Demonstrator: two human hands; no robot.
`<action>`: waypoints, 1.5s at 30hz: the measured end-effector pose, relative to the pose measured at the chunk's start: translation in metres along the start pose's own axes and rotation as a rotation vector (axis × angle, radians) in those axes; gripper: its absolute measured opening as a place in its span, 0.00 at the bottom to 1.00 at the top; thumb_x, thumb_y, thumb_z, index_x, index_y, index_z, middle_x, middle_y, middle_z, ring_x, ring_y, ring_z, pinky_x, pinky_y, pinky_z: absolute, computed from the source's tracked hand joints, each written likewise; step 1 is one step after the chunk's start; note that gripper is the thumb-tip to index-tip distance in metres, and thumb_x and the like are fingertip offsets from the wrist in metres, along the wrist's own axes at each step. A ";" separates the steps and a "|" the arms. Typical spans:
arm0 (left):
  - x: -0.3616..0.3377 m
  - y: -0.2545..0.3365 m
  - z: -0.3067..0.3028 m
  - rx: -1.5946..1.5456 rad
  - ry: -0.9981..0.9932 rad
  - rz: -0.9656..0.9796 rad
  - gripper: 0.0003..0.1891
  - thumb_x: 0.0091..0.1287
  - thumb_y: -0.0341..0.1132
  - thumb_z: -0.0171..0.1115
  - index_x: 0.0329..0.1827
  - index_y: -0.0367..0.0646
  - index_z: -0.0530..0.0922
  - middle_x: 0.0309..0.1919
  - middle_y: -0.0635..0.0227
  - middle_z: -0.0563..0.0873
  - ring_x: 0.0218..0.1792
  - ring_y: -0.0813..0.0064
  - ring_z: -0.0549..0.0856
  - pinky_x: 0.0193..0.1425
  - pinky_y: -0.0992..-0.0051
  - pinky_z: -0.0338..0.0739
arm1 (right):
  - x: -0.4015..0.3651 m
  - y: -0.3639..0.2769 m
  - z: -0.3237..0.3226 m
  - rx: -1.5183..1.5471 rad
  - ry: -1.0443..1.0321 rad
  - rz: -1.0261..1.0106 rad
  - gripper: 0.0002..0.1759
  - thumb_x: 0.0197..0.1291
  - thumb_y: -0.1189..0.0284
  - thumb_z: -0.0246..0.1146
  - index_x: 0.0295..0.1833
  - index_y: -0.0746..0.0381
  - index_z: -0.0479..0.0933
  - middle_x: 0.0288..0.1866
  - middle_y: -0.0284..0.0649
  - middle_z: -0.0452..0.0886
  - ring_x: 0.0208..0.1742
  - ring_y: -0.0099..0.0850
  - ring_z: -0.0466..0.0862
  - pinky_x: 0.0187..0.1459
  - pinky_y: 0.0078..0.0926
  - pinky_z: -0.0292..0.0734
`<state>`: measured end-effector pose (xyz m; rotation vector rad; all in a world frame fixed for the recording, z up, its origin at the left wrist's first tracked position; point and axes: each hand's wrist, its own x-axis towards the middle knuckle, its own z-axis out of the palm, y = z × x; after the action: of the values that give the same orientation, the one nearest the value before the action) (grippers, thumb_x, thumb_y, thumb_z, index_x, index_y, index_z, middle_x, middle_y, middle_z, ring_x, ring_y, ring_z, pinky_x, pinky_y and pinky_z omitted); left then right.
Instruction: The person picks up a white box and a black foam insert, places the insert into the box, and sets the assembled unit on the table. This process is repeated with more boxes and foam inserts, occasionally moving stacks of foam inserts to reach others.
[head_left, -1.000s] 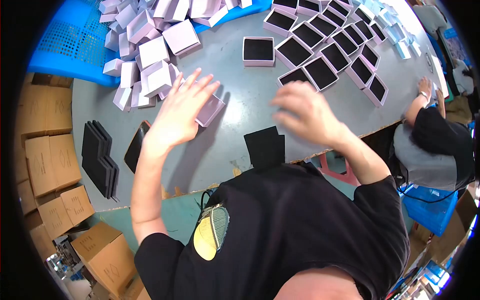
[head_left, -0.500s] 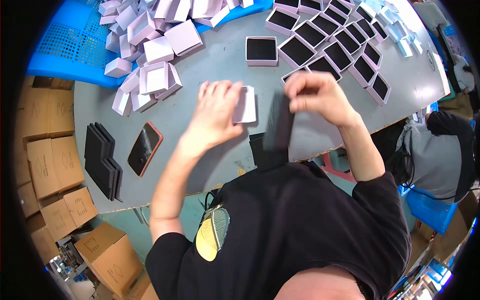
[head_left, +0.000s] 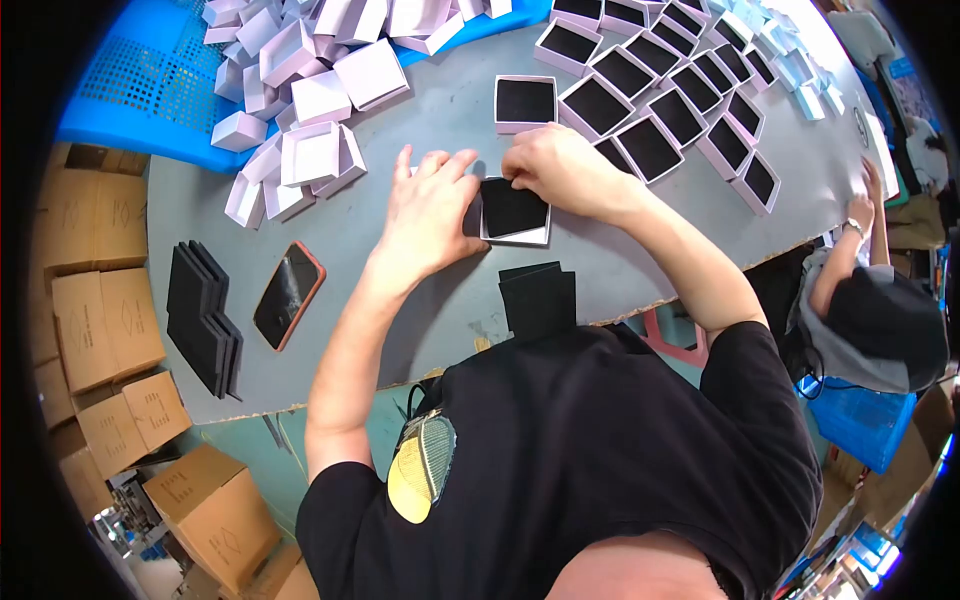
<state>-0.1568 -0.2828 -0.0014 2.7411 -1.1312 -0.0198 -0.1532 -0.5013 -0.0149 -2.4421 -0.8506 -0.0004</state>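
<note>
A small pale box (head_left: 517, 239) sits on the table in front of me, with a black foam pad (head_left: 515, 207) lying slightly askew in its opening. Against the box's left side is my left hand (head_left: 428, 212), its thumb near the lower corner and its fingers near the upper one, steadying it. My right hand (head_left: 562, 172) pinches the pad's upper edge; its fingertips partly hide that side of the box. Close to my body lie several spare black pads (head_left: 540, 300), stacked unevenly.
Loose pale boxes (head_left: 310, 155) pile up at the left by a blue perforated crate (head_left: 140, 100). Filled boxes (head_left: 650, 150) stand in rows at the right. A phone (head_left: 289, 295) and stacked black pads (head_left: 200, 320) lie left. Another person's arm (head_left: 845, 250) rests at the table's right edge.
My right hand has brought a black pad left from beside the box onto its opening. The box has shifted slightly right. The other person's arms have come into view.
</note>
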 end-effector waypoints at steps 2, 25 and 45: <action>0.002 0.006 0.002 0.021 0.027 0.007 0.42 0.37 0.42 0.81 0.61 0.43 0.76 0.53 0.69 0.82 0.63 0.62 0.75 0.76 0.39 0.50 | 0.000 -0.012 0.004 -0.273 0.029 -0.022 0.03 0.52 0.75 0.65 0.34 0.61 0.82 0.32 0.43 0.83 0.39 0.41 0.85 0.48 0.39 0.76; -0.078 -0.053 0.013 -0.355 0.004 -0.141 0.48 0.43 0.26 0.73 0.73 0.41 0.62 0.71 0.52 0.66 0.74 0.50 0.63 0.77 0.61 0.61 | -0.089 -0.073 0.009 0.072 -0.017 0.038 0.14 0.48 0.72 0.73 0.43 0.61 0.82 0.38 0.37 0.79 0.44 0.38 0.77 0.49 0.35 0.70; -0.040 0.002 0.069 -0.745 0.466 -0.222 0.67 0.33 0.33 0.86 0.79 0.46 0.51 0.65 0.53 0.72 0.65 0.52 0.74 0.69 0.59 0.70 | 0.039 -0.049 0.051 -0.648 0.075 -0.160 0.04 0.52 0.71 0.60 0.32 0.59 0.78 0.29 0.37 0.79 0.37 0.33 0.81 0.46 0.33 0.69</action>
<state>-0.1922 -0.2673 -0.0709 2.0321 -0.5346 0.1337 -0.1584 -0.4217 -0.0270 -2.9238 -1.1435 -0.4950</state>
